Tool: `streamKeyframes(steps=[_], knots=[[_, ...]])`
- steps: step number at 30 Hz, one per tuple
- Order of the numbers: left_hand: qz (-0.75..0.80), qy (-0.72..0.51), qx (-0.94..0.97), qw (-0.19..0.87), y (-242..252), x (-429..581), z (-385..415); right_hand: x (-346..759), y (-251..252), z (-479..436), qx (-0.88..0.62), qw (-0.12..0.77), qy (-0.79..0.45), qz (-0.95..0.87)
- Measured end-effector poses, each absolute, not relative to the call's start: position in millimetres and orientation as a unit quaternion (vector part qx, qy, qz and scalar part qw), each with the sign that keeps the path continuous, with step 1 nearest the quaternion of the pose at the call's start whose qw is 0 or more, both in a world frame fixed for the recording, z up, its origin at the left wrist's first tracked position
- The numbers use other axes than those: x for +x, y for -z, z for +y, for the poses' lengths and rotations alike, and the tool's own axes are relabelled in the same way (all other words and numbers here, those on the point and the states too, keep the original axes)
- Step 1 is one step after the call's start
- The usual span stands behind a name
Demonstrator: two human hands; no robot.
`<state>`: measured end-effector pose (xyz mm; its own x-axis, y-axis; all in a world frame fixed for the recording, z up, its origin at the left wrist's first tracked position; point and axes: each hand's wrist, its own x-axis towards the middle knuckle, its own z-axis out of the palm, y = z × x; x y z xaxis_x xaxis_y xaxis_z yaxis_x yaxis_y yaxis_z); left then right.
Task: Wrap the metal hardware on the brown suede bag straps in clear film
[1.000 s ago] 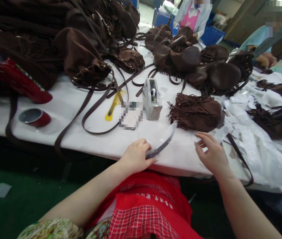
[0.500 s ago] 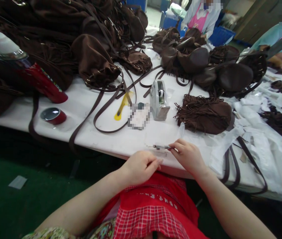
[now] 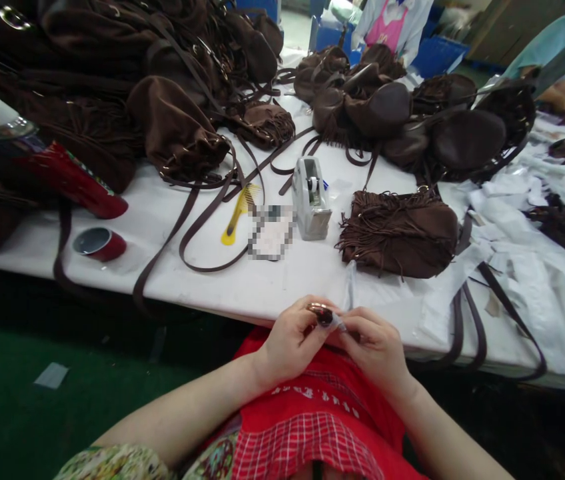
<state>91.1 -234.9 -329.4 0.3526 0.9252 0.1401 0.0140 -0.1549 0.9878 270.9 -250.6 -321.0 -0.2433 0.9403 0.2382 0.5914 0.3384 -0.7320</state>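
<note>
Close to the table's front edge, both hands meet in front of the red apron. My left hand [image 3: 290, 343] is closed, its thumb and fingers pinching a shiny gold-coloured metal fitting [image 3: 320, 312]; its exact kind is hard to make out. At the fitting's right end shows a bit of thin clear plastic wrap [image 3: 337, 323]. My right hand [image 3: 376, 347] pinches this plastic with thumb and forefinger, its other fingers curled. A brown fringed bag [image 3: 402, 233] lies on the table beyond the right hand.
A grey tape dispenser [image 3: 311, 200], a yellow comb [image 3: 236, 217] and a red cup [image 3: 100, 244] stand or lie along the table. A red flask [image 3: 75, 177] leans at left. Brown bags [image 3: 177, 127] are heaped behind. White wrapping [image 3: 532, 313] covers the right side. Two people work beyond.
My right hand has drawn the small fitting back toward my body. My left hand has risen to meet it and grasped it. The view has shifted slightly.
</note>
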Motion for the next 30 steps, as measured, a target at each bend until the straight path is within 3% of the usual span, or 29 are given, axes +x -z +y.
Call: streamKeyframes(steps=[7,12,18,22,25,30], knots=[[0.37,-0.368,0.418,0.743,330.7,100.6,-200.4,294.5,329.9,-223.0,-0.546,0.302,-0.206,-0.754],[0.407,-0.275,0.417,0.764,334.6,100.6,-177.1,305.5,323.5,-210.4,-0.573,0.344,-0.159,-0.727],[0.393,-0.201,0.503,0.743,329.1,106.9,-173.4,299.8,319.1,-199.8,-0.495,0.251,-0.071,-0.829],[0.345,-0.21,0.544,0.735,324.5,110.6,-172.4,298.2,321.0,-198.2,-0.508,0.281,-0.039,-0.813],[0.37,-0.285,0.574,0.673,322.4,110.9,-166.1,301.1,322.0,-198.0,-0.567,0.343,-0.117,-0.74],[0.376,-0.361,0.773,0.362,320.8,113.7,-147.3,309.4,327.3,-184.7,-0.603,0.474,-0.437,-0.47]])
